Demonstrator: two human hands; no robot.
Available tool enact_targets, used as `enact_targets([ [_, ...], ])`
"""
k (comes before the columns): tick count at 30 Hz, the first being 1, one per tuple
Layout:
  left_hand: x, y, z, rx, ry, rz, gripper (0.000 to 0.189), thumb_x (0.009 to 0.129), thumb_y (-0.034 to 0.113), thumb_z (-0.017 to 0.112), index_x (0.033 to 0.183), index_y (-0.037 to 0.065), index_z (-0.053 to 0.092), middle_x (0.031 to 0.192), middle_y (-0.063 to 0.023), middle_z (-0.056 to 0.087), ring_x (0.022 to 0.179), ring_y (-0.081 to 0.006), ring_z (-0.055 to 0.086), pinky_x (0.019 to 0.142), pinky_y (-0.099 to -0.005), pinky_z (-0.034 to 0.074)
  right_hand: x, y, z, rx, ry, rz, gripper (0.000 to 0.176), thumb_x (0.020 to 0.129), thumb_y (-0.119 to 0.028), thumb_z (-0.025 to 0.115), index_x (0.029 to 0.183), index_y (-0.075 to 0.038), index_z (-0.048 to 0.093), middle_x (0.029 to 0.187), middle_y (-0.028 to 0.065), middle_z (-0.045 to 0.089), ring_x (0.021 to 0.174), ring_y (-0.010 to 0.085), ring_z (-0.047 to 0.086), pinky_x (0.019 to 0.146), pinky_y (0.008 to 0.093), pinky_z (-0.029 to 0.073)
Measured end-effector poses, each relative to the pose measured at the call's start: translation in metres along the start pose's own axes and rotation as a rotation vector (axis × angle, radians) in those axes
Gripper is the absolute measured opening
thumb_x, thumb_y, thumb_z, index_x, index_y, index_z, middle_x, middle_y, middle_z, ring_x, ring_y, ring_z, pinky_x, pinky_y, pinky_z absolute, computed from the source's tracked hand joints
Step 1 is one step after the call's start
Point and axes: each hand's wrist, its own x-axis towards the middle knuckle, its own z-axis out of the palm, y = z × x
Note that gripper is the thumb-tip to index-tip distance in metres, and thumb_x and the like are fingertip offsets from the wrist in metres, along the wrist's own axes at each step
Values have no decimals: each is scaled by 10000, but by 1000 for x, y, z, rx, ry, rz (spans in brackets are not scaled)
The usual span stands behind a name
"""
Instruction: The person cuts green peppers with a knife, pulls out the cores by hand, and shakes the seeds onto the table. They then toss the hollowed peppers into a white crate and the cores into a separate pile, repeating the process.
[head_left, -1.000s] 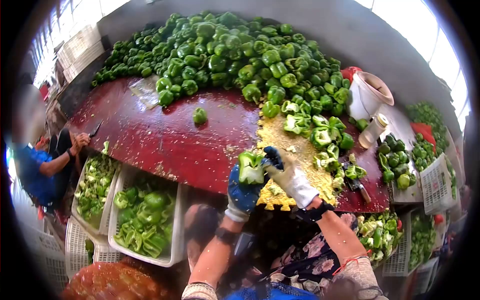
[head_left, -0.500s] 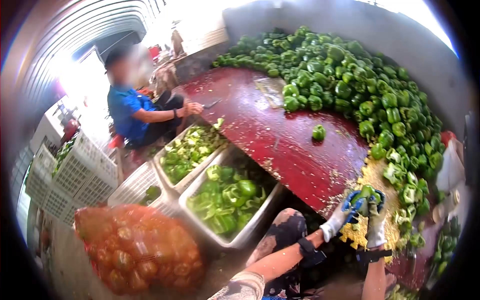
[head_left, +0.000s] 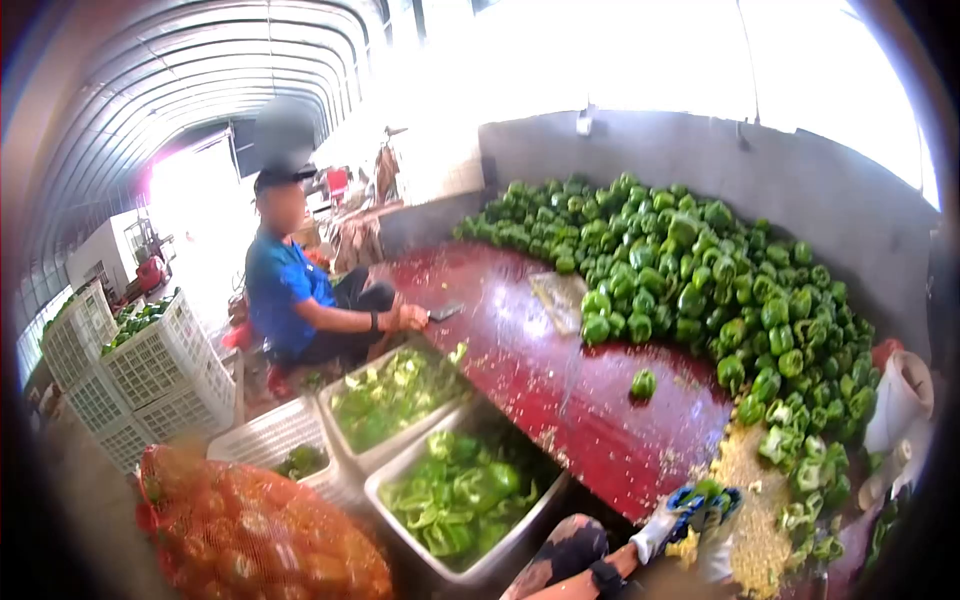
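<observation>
Low at the right, my left hand [head_left: 662, 522], in a white and blue work glove, is closed on a green bell pepper [head_left: 708, 488]. Right beside it, my right hand [head_left: 718, 545], also gloved, has its fingers against the same pepper; part of this hand is blurred near the lower edge. Both hands are over the near edge of the red table [head_left: 620, 440]. Pale yellow seeds and cores [head_left: 755, 510] lie in a heap just right of them. Cut-open green peppers [head_left: 800, 470] border that heap.
A large pile of whole peppers [head_left: 690, 270] leans against the grey wall [head_left: 820, 180]. One pepper [head_left: 643, 384] lies alone. White crates of pepper pieces [head_left: 455, 505] stand left, by an orange mesh sack [head_left: 260, 530]. A co-worker in blue [head_left: 285, 290] sits beyond, holding a blade [head_left: 445, 313].
The view has tilted upward, so my hands and the table appear lower in the picture. My hands are still together around the pepper. The co-worker's head has turned.
</observation>
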Motion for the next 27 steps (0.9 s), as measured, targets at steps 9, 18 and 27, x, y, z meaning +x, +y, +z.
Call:
enact_targets([
  [9,-46,50,27,-598,-85,-272,440,1014,441,510,1259,80,570,1063,-11,646,869,-96,604,716,-251,539,-9,-14,16,-165,-63,-87,375,813,-141,749,1122,-38,562,994,164,624,940,347,619,819,426,506],
  [18,-42,50,32,-424,82,-410,406,1037,367,459,1247,39,571,1060,-83,662,848,-159,664,695,-288,586,11,-75,-9,-180,-425,82,697,867,-155,736,1441,-33,359,1225,186,594,1069,301,625,903,366,524],
  [27,-38,57,37,-255,95,-148,167,953,86,511,1081,52,612,859,-96,666,715,-212,671,623,-301,587,33,-76,-17,-96,-671,334,533,912,7,607,1405,-20,406,1297,108,631,1014,158,657,763,262,569],
])
